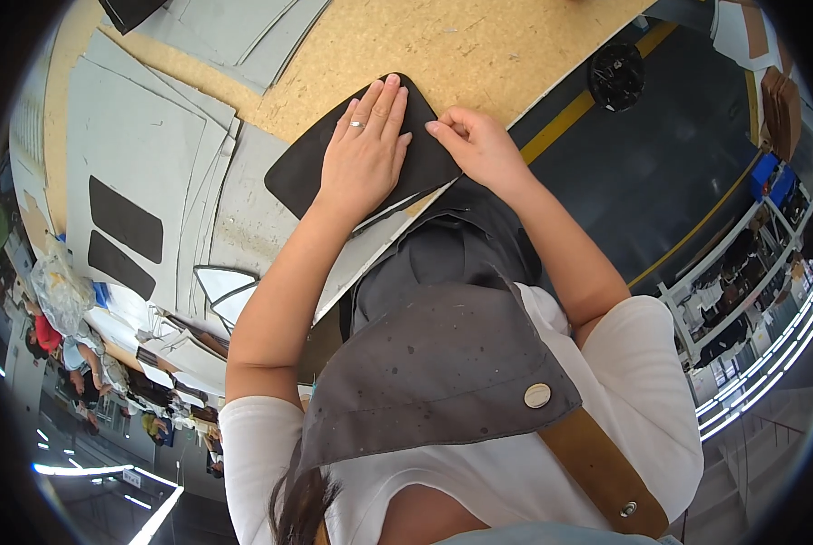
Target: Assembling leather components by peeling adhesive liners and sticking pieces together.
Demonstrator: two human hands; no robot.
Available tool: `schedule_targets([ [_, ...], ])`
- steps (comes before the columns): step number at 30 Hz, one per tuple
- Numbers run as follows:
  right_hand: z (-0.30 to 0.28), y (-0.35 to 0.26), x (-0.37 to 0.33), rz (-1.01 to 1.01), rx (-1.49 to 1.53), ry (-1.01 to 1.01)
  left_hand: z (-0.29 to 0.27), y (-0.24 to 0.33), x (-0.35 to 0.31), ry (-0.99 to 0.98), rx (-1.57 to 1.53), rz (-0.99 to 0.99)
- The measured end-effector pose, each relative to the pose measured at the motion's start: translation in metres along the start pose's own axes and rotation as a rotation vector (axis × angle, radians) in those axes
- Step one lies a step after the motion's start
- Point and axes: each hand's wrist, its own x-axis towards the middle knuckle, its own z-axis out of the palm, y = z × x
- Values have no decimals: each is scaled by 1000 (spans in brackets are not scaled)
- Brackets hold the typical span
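A flat black panel (pixel 307 168) with rounded corners, leather or fabric by its look, lies near the table's front edge. My left hand (pixel 367 145) rests flat on it, fingers straight and a ring on one of them. At the panel's right edge, my right hand (pixel 481 150) has its thumb and curled fingers closed in a pinch on the rim. What sits under the fingertips is partly hidden. A thin pale edge (pixel 397 205) shows below the panel's near side.
Stacked grey sheets (pixel 143 136) cover the table's left, two dark rounded pieces (pixel 125 218) on top. White black-rimmed pieces (pixel 225 283) lie closer to me. More grey sheets (pixel 234 32) are at the back. Right of the table, a round black object (pixel 616 77) stands by a yellow floor line.
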Motion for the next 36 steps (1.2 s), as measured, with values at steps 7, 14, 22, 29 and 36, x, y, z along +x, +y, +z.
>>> schedule_targets([
  [7,9,9,5,-55,-46,115,2,5,1,1,94,6],
  [14,8,9,7,-71,-91,95,1,10,5,58,115,-64],
  [22,8,11,6,-144,-55,92,18,-2,-49,227,-219,-356],
  [29,3,10,10,40,34,3,39,2,-96,352,-239,-595],
  [36,-2,3,11,57,-17,7,46,-7,-138,421,-226,-689],
])
